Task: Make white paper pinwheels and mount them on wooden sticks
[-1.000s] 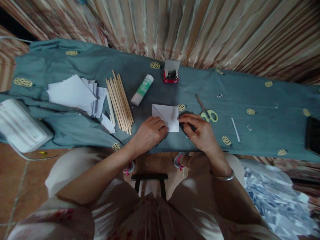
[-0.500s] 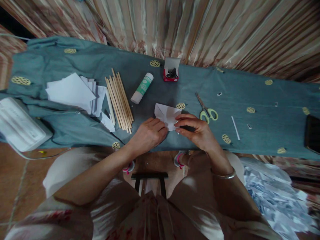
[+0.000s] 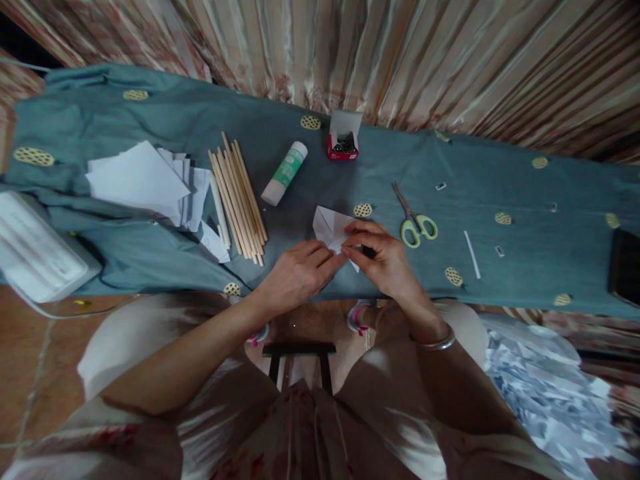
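Observation:
A small creased piece of white paper [image 3: 327, 225] lies near the front edge of the cloth-covered table, between my hands. My left hand [image 3: 303, 270] presses the near edge of the paper, its fingers held together. From the other side, my right hand [image 3: 380, 257] pinches the paper between thumb and fingertips, which almost meet the left fingertips. Part of the paper is hidden under the fingers. Right of it lie scissors [image 3: 415, 223] with light green handles. A glue stick [image 3: 285, 173] with a green label lies beyond and to the left.
Wooden sticks [image 3: 237, 200] lie left of the glue stick, beside a stack of white paper sheets [image 3: 140, 180]. An opened red box [image 3: 344, 143] of small dark items stands at the back. A white device [image 3: 45, 250] is far left, a dark phone-like object [image 3: 625, 267] far right.
My right hand has moved left and closed its fingertips on the paper near my left fingers. My left fingertips have shifted slightly right, and the paper has turned a little.

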A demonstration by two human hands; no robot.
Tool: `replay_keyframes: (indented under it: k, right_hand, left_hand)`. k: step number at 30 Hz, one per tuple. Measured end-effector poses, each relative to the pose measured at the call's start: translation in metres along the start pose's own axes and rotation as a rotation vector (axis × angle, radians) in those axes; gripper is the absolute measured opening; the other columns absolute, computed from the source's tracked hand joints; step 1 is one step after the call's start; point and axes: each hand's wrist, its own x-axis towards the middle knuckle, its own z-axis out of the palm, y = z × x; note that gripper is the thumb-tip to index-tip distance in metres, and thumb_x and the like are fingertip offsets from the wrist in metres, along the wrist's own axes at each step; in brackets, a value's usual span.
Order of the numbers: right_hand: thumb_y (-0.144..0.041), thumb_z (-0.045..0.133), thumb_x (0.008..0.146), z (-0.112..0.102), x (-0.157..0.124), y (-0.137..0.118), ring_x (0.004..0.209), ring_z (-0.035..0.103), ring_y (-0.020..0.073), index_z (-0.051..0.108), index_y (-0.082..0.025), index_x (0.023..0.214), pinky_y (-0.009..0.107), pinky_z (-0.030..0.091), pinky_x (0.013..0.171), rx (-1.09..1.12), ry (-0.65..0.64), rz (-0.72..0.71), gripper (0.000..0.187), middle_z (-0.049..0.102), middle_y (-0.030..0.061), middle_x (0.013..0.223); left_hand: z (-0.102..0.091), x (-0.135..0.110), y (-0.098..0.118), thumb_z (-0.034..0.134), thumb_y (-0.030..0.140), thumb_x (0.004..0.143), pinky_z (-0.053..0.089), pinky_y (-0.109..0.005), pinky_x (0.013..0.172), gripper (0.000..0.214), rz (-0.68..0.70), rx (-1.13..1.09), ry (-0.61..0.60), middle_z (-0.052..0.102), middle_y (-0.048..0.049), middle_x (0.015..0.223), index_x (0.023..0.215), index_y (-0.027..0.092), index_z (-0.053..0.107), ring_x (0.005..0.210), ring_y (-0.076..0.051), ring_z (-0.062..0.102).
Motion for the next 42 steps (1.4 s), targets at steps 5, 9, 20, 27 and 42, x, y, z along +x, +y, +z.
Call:
replay_keyframes:
  k: [5,9,20,27,42]
  right_hand:
    - [-0.019,0.064,0.086,0.005,0.002,-0.002,0.106,0.063,0.0238,0.073,-0.024,0.081,0.045,0.05,0.098,-0.055,0.02,-0.016,0.011,0.07,0.0053,0.11]
    - [-0.018,0.063,0.086,0.007,0.003,-0.003,0.104,0.063,0.0236,0.072,-0.023,0.081,0.044,0.05,0.097,-0.086,0.029,-0.028,0.012,0.07,0.0057,0.108]
    - [-0.021,0.069,0.084,0.0,-0.002,-0.005,0.104,0.064,0.0236,0.07,-0.023,0.087,0.043,0.05,0.095,-0.07,0.03,-0.011,0.004,0.07,0.0056,0.108]
    - [-0.019,0.067,0.085,-0.008,-0.006,-0.007,0.11,0.063,0.0242,0.072,-0.024,0.095,0.047,0.047,0.102,-0.09,-0.047,-0.039,0.012,0.069,0.0055,0.114]
    - [-0.018,0.054,0.092,-0.005,-0.007,-0.008,0.114,0.057,0.0257,0.073,-0.026,0.107,0.051,0.049,0.102,-0.185,-0.072,-0.092,0.026,0.058,0.0071,0.134]
  left_hand:
    - [0.0,0.0,0.0,0.052,0.018,0.097,0.054,-0.03,0.077,0.016,0.006,-0.006,-0.054,0.069,-0.0061,0.093,0.108,0.013,0.064,0.086,-0.018,0.061]
    - [0.001,0.002,0.0,0.051,0.018,0.098,0.054,-0.03,0.077,0.016,-0.007,-0.008,-0.07,0.069,-0.0068,0.093,0.103,0.012,0.065,0.085,-0.017,0.06]
    - [0.003,0.002,0.0,0.054,0.018,0.096,0.054,-0.029,0.074,0.015,-0.021,0.001,-0.036,0.068,-0.0057,0.09,0.1,0.012,0.067,0.083,-0.018,0.06]
    - [0.002,0.002,0.0,0.048,0.018,0.099,0.054,-0.03,0.075,0.02,-0.031,-0.015,-0.072,0.068,-0.0073,0.092,0.097,0.012,0.067,0.086,-0.018,0.061]
    - [0.002,0.003,0.0,0.049,0.018,0.098,0.053,-0.03,0.076,0.019,-0.031,-0.035,-0.067,0.068,-0.0069,0.091,0.095,0.013,0.066,0.085,-0.019,0.06]
